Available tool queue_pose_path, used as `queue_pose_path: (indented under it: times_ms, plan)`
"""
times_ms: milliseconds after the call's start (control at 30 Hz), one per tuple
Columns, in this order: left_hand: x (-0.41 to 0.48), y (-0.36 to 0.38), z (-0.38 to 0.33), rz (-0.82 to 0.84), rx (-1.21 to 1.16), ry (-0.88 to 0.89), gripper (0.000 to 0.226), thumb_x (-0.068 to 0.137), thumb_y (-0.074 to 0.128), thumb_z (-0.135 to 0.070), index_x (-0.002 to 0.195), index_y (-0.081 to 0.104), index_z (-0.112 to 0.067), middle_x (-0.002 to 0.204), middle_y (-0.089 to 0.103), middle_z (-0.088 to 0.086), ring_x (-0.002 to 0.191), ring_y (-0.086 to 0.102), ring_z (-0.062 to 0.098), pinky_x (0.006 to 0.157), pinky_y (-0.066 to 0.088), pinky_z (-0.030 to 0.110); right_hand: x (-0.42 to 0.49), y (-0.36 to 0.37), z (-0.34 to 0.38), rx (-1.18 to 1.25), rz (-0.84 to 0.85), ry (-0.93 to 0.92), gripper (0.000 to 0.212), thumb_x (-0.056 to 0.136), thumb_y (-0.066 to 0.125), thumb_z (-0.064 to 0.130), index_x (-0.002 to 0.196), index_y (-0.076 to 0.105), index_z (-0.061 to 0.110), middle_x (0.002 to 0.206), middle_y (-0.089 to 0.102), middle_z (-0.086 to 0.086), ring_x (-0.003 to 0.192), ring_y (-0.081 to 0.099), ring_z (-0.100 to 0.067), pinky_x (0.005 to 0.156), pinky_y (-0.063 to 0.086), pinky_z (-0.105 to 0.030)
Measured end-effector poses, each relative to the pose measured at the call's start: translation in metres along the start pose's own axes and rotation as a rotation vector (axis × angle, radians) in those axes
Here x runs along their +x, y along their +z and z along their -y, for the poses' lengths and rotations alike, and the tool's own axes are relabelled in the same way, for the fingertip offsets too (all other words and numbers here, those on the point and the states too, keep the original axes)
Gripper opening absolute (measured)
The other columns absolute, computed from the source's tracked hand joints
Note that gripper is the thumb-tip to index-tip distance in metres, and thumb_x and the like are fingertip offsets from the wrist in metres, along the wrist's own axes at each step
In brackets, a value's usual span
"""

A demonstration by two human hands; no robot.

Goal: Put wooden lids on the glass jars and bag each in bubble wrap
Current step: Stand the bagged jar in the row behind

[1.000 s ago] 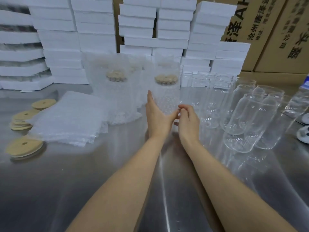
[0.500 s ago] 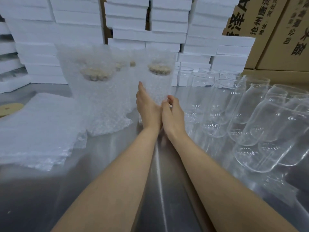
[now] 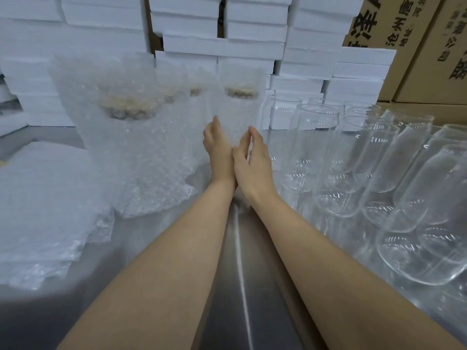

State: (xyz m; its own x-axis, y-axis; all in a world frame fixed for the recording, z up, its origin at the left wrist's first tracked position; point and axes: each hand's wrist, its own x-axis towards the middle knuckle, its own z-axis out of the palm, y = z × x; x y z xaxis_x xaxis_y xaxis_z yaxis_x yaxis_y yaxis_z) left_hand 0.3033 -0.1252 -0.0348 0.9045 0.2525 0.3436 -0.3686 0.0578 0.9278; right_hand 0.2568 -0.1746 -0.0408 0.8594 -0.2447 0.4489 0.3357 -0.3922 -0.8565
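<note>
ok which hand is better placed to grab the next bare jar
Probably the right hand: the bare jars all stand on its side, close by. The left hand is at the bagged jar and would have to cross over.

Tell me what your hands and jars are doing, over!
Both open, left hand and right hand side by side at the bagged jar. Its wooden lid on, inside the wrap. Right beside it, bare glass jars crowd close.

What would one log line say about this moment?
left hand: open, at bagged jar | right hand: open, beside it | unlidded glass jars: right side, unbagged
</note>
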Motion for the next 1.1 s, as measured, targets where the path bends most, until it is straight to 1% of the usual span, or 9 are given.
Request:
queue_pose_path:
  times_ms: [100, 200, 300, 367, 433, 567, 733, 867, 1100]
  plan:
    - [0.000, -0.001, -0.004, -0.075, -0.057, -0.068, 0.034, 0.101, 0.036, -0.044, 0.128, 0.044, -0.025, 0.134, 0.040, -0.003, 0.106, 0.048, 0.004, 0.090, 0.036, 0.023, -0.004, 0.000, 0.004, -0.021, -0.001, 0.004, 0.045, 0.104, 0.038, 0.035, 0.144, 0.042, 0.016, 0.148, 0.040, -0.003, 0.136, 0.037, -0.012, 0.105, 0.028, -0.019]
    - [-0.017, -0.007, -0.014, -0.136, 0.119, 0.077, 0.039, 0.099, 0.046, -0.030, 0.135, 0.040, -0.018, 0.134, 0.040, 0.001, 0.116, 0.043, 0.014, 0.101, 0.034, 0.029, -0.008, -0.001, 0.011, -0.029, -0.055, 0.017, 0.039, 0.104, 0.042, 0.031, 0.135, 0.052, 0.009, 0.141, 0.050, -0.006, 0.127, 0.047, -0.015, 0.109, 0.034, -0.026]
    - [-0.033, -0.011, -0.018, -0.213, 0.556, 0.413, 0.060, 0.085, 0.058, -0.001, 0.141, 0.036, -0.002, 0.133, 0.040, 0.018, 0.116, 0.041, 0.029, 0.096, 0.029, 0.026, -0.016, -0.007, 0.019, -0.039, -0.174, 0.031, 0.022, 0.101, 0.045, 0.019, 0.103, 0.064, 0.007, 0.114, 0.061, -0.009, 0.095, 0.053, -0.013, 0.078, 0.036, -0.014]
    - [-0.043, -0.011, -0.024, -0.144, 0.586, 0.538, 0.056, 0.081, 0.057, 0.005, 0.135, 0.044, 0.000, 0.126, 0.045, 0.019, 0.111, 0.045, 0.030, 0.095, 0.036, 0.030, -0.021, -0.012, 0.019, -0.026, -0.246, 0.091, 0.031, 0.099, 0.041, 0.011, 0.071, 0.053, 0.012, 0.085, 0.060, -0.006, 0.077, 0.051, -0.016, 0.063, 0.032, -0.018]
    - [-0.048, -0.009, -0.028, -0.030, 0.613, 0.677, 0.051, 0.080, 0.057, 0.008, 0.130, 0.050, 0.002, 0.124, 0.048, 0.021, 0.109, 0.047, 0.034, 0.094, 0.042, 0.039, -0.029, -0.016, 0.018, 0.027, -0.289, 0.180, 0.038, 0.097, 0.036, 0.008, 0.060, 0.041, 0.014, 0.067, 0.051, -0.001, 0.062, 0.047, -0.015, 0.055, 0.033, -0.021]
    - [-0.033, 0.002, -0.051, 0.142, 0.761, 0.833, 0.048, 0.090, 0.055, -0.003, 0.137, 0.047, -0.002, 0.138, 0.045, 0.018, 0.114, 0.046, 0.034, 0.097, 0.041, 0.039, -0.044, -0.019, 0.020, 0.115, -0.317, 0.226, 0.036, 0.093, 0.035, 0.004, 0.058, 0.041, 0.013, 0.063, 0.053, -0.008, 0.063, 0.054, -0.028, 0.060, 0.046, -0.033]
    - [-0.005, 0.025, -0.066, 0.278, 1.015, 0.813, 0.050, 0.101, 0.037, -0.014, 0.149, 0.027, -0.021, 0.152, 0.032, -0.009, 0.135, 0.026, 0.023, 0.099, 0.021, 0.036, -0.043, -0.018, 0.021, 0.121, -0.206, 0.217, 0.029, 0.087, 0.040, 0.002, 0.060, 0.045, 0.011, 0.061, 0.056, -0.008, 0.057, 0.049, -0.020, 0.054, 0.041, -0.030]
    - [-0.001, 0.031, -0.063, 0.252, 1.091, 0.837, 0.050, 0.099, 0.042, -0.011, 0.146, 0.034, -0.023, 0.141, 0.043, -0.005, 0.134, 0.028, 0.021, 0.099, 0.020, 0.034, -0.042, -0.017, 0.019, 0.104, -0.139, 0.170, 0.033, 0.087, 0.047, 0.002, 0.057, 0.041, 0.013, 0.053, 0.046, 0.001, 0.043, 0.035, -0.005, 0.039, 0.028, -0.015]
    - [-0.007, 0.030, -0.075, 0.239, 0.907, 0.903, 0.042, 0.089, 0.058, -0.007, 0.128, 0.057, -0.022, 0.112, 0.059, -0.005, 0.121, 0.039, 0.020, 0.093, 0.013, 0.027, -0.043, -0.017, 0.021, 0.085, -0.068, 0.176, 0.036, 0.087, 0.046, 0.000, 0.055, 0.037, 0.012, 0.051, 0.041, 0.000, 0.029, 0.033, -0.001, 0.029, 0.024, -0.012]
